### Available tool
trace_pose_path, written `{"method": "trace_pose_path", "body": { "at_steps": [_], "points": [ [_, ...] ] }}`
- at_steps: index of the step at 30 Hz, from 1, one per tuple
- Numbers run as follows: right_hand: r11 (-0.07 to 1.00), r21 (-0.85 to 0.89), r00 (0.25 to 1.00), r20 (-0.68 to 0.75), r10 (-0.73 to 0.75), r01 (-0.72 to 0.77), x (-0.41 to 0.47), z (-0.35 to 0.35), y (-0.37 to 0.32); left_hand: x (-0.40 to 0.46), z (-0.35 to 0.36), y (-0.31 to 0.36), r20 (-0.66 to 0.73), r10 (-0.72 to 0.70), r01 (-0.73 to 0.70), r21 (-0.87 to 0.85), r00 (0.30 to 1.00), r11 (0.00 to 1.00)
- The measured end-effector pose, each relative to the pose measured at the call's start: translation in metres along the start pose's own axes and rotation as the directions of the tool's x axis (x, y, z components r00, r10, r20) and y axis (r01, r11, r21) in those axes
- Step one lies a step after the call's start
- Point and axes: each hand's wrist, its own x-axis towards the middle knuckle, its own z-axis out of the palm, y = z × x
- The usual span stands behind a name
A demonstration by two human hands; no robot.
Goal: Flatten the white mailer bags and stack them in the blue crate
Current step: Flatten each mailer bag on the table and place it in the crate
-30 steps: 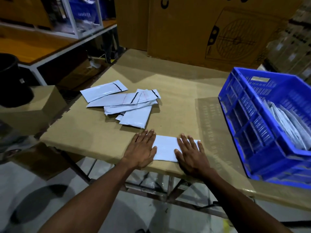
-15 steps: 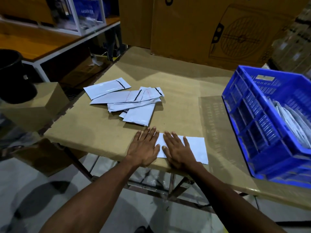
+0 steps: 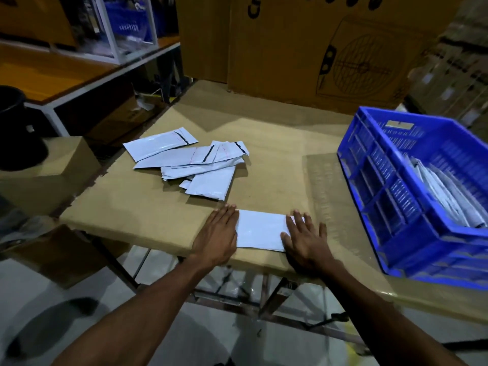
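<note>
White mailer bag (image 3: 260,229) lies flat at the near edge of the table (image 3: 274,143), approx. centre of the scene, long side running left-right.

Far left — a black tub (image 3: 15,128) sits on a cardboard box (image 3: 50,170) just beside the table's left edge. Behind it, a white-framed shelf (image 3: 87,83) w/ an orange top and a clear case holding sth blue; details too dark to tell.

On the table, left of centre & farther back than the flat bag: a loose pile of mailer bags (image 3: 190,162), overlapping at odd angles, several showing a black strip near one end. The pile is apart from the flat bag — bare table between them.

Left hand (image 3: 217,233) lies palm down, fingers straight and held close together, on the table at the bag's left end, fingers touching or just over its edge. Right hand (image 3: 306,239) lies palm down on the bag's right end, fingers straight & slightly spread, thumb out over the bag. Neither hand curls round anything.

Far centre-right, a big cardboard carton (image 3: 330,48) w/ a fan drawing stands at the table's back edge.

Right side: blue crate (image 3: 390,202) sits on the table, well right of the right hand. Inside it, a stack of white bags (image 3: 446,196) leans against the near-right wall.
</note>
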Motion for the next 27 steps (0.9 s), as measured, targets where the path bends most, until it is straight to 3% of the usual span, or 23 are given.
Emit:
{"method": "trace_pose_path", "body": {
  "at_steps": [4, 8, 14, 21, 27],
  "points": [
    [0.993, -0.039, 0.993, -0.044, -0.109, 0.107, 0.011, -0.007, -0.028, 0.015, -0.003, 0.030, -0.036, 0.091, -0.093, -0.069, 0.995, 0.993],
    [0.977, -0.021, 0.977, -0.023, -0.212, 0.211, 0.010, 0.002, -0.038, 0.027, 0.001, 0.066, 0.033, 0.047, -0.036, -0.262, 0.998, 0.964],
    [0.995, -0.057, 0.996, -0.030, -0.087, 0.085, -0.001, 0.011, 0.000, 0.014, 0.012, 0.054, 0.092, 0.039, -0.043, 0.035, 0.995, 0.998],
    [1.000, 0.001, 1.000, 0.017, 0.013, -0.013, -0.007, 0.005, 0.012, 0.003, 0.005, 0.035, 0.168, -0.104, 0.094, 0.068, 0.980, 0.993],
    [0.972, -0.006, 0.972, 0.003, -0.237, 0.237, 0.007, 0.009, -0.036, 0.004, 0.006, 0.036, 0.198, -0.135, 0.120, 0.086, 0.971, 0.989]
  ]
}}
